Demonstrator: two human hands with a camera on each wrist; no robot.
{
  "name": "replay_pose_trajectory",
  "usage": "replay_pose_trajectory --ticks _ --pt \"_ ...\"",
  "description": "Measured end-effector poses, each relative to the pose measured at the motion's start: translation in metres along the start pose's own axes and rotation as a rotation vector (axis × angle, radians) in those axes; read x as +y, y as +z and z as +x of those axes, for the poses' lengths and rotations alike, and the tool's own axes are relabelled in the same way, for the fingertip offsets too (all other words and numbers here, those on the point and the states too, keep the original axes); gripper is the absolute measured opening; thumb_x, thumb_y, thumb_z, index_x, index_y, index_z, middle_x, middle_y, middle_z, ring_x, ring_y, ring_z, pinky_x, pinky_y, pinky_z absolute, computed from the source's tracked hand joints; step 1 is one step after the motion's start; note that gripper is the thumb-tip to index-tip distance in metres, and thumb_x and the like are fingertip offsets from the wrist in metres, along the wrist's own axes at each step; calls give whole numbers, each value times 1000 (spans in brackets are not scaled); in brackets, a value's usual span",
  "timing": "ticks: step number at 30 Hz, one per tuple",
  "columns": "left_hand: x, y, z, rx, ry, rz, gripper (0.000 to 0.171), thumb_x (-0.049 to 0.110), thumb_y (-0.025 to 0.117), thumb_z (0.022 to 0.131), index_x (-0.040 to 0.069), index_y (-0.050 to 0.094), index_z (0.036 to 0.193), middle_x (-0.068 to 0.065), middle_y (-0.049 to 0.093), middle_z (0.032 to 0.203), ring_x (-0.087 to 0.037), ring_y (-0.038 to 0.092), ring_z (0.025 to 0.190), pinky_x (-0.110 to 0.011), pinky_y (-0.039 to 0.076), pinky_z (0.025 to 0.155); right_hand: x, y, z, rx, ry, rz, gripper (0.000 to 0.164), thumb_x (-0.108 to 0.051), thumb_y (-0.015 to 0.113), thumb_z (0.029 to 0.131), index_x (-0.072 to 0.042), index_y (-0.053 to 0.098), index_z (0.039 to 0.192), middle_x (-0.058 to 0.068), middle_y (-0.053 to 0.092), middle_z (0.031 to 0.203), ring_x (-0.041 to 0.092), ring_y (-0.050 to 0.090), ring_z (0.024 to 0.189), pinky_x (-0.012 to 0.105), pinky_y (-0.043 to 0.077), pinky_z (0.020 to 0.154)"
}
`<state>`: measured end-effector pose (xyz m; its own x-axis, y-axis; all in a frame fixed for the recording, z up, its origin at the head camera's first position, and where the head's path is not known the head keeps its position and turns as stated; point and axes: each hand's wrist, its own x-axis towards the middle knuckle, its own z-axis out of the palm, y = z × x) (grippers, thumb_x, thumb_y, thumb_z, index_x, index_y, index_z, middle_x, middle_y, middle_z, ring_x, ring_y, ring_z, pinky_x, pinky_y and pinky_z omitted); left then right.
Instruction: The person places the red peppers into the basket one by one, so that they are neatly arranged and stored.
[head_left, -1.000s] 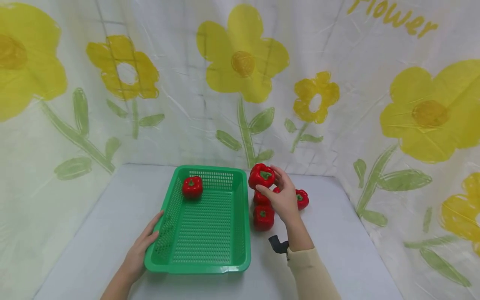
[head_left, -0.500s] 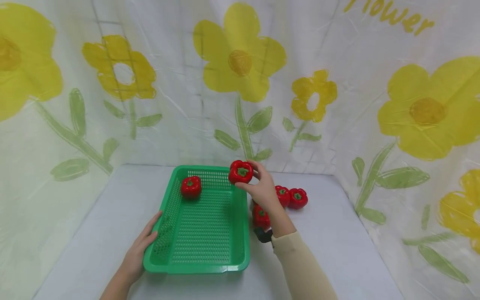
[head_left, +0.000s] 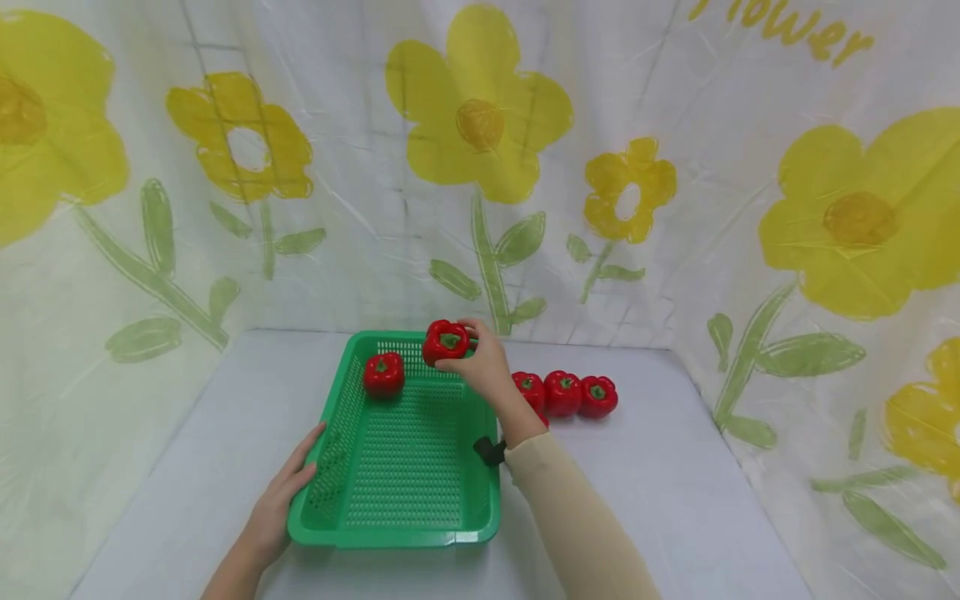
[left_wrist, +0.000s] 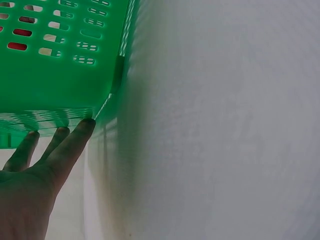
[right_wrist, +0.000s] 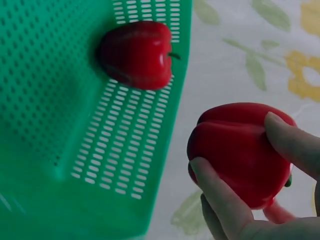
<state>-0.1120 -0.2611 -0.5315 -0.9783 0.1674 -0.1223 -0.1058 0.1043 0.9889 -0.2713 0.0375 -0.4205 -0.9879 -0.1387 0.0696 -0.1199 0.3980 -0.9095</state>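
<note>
In the head view my right hand (head_left: 487,367) holds a red bell pepper (head_left: 446,342) above the far right part of a green plastic basket (head_left: 401,537). Its thumb and fingers grip the pepper (right_wrist: 240,155) from opposite sides in the right wrist view. One red bell pepper (head_left: 384,375) sits inside the basket near the far left corner. My left hand (head_left: 273,504) rests against the basket's left side. In the left wrist view, straight fingers (left_wrist: 65,150) touch the basket wall (left_wrist: 55,85).
Right of the basket, several more red bell peppers (head_left: 562,393) stand on the white table (head_left: 637,483), one partly hidden by my right forearm. A dark wrist mount (head_left: 489,451) sticks out from my right wrist. Behind the table hangs a flower-printed curtain (head_left: 352,258).
My right hand has carried its bell pepper leftward from above the other peppers to above the basket. My left hand and the basket stay in place.
</note>
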Motion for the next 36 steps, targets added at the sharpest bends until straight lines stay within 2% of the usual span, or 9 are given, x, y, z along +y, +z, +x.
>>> replay_pose_trajectory --ticks 3,9,15,21,25,28,30,32,36 --pt "0 -1 0 -1 -5 11 53 44 26 110 40 11 162 2 -2 171 -36 -5 156 -56 12 119 2 10 7 -4 20 -33 75 -13 86 81 -14 48 146 13 54 144 31 55 127 47 55 98" --pt "-1 -2 -1 -4 7 14 54 44 25 110 39 11 162 1 -3 171 -38 -5 156 -13 28 104 10 29 18 7 62 -51 77 -3 87 75 -7 50 142 15 60 135 31 60 120 43 57 93" --pt "0 -2 -1 2 6 21 54 43 25 110 39 11 162 0 -2 171 -38 -3 156 -45 19 118 16 45 23 6 141 -109 76 -3 88 74 -10 52 140 12 59 134 29 58 118 38 60 82" --pt "0 -3 -2 2 3 16 54 44 25 110 39 11 162 1 -1 171 -37 -4 156 -11 28 100 22 59 29 -11 184 -154 77 1 89 71 -11 54 139 12 62 131 29 59 117 38 60 82" --pt "1 -3 -2 13 -1 12 54 44 26 110 39 12 162 0 -1 171 -38 -4 156 -38 22 119 22 66 33 -16 212 -193 78 -1 90 71 -11 54 139 12 61 132 29 57 120 38 59 85" --pt "1 -1 -1 14 3 -6 54 43 26 110 39 12 162 -1 -2 171 -39 -5 156 -65 8 118 24 70 34 -18 227 -221 78 -2 91 70 -10 55 138 12 61 133 29 57 122 39 58 88" --pt "1 0 -1 11 7 -17 54 43 26 110 38 12 162 -2 -3 171 -39 -6 155 -66 7 117 27 73 34 -20 236 -229 78 -2 92 69 -10 56 138 12 61 133 30 57 122 39 58 89" --pt "0 0 -1 6 4 -13 54 43 26 110 38 12 162 -2 -3 171 -39 -5 156 -58 12 119 30 74 34 -21 241 -231 77 0 92 68 -10 57 136 13 62 130 29 58 119 39 58 88" --pt "-1 0 -2 3 2 2 54 43 26 110 39 12 162 0 -2 171 -38 -4 156 -25 28 111 33 77 34 -26 244 -240 78 2 91 67 -10 57 136 13 62 128 28 58 116 39 57 89"
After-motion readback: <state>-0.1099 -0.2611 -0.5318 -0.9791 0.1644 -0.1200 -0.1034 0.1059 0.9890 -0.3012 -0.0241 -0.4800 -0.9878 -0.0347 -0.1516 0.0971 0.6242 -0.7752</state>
